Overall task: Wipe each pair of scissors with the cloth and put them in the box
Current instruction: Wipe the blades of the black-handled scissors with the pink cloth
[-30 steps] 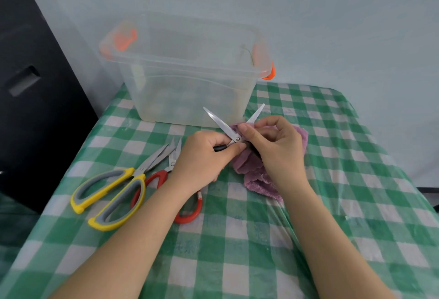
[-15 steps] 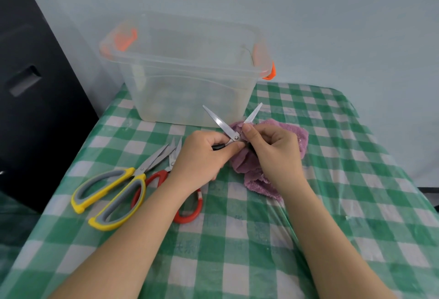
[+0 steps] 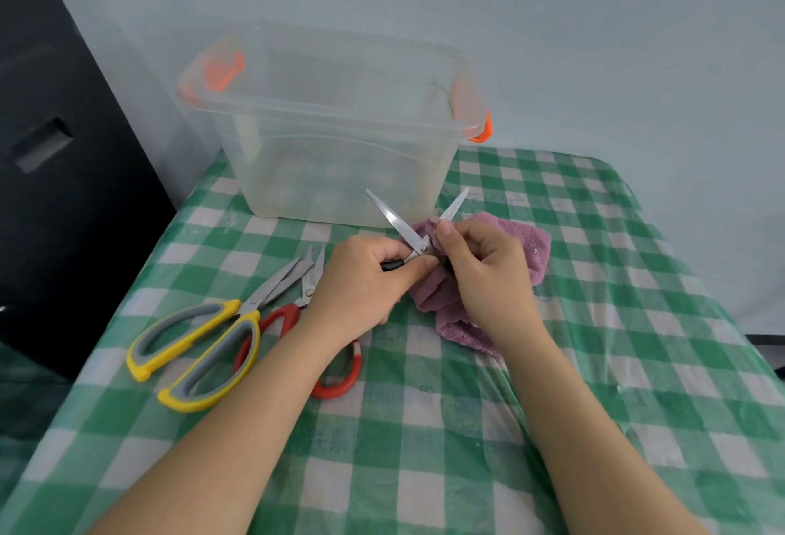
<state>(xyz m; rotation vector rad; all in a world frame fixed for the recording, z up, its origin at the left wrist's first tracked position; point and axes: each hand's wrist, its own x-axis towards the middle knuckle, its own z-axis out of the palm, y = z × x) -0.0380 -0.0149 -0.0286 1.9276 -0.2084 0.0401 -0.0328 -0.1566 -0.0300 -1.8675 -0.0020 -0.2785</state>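
Wiping is shown under way beside the box [image 3: 340, 161], a clear, open-topped tub with orange latches standing at the far edge of the table [image 3: 424, 428], which is covered in green-and-white check under a plastic film. A pale wall is seen behind and a dark object at left. The yellow-handled scissors [image 3: 199, 347] and red-handled scissors [image 3: 323, 347] are laid together, overlapping, at left. The cloth [image 3: 509, 245], soft and limp, is bunched in the curled fingers of the right hand [image 3: 484, 275] and pinched around one blade. The small scissors [image 3: 412, 233], stiff, light and sharp-tipped, are held spread open; their dark handle is gripped in the left hand [image 3: 365, 279], judged the safest hold.
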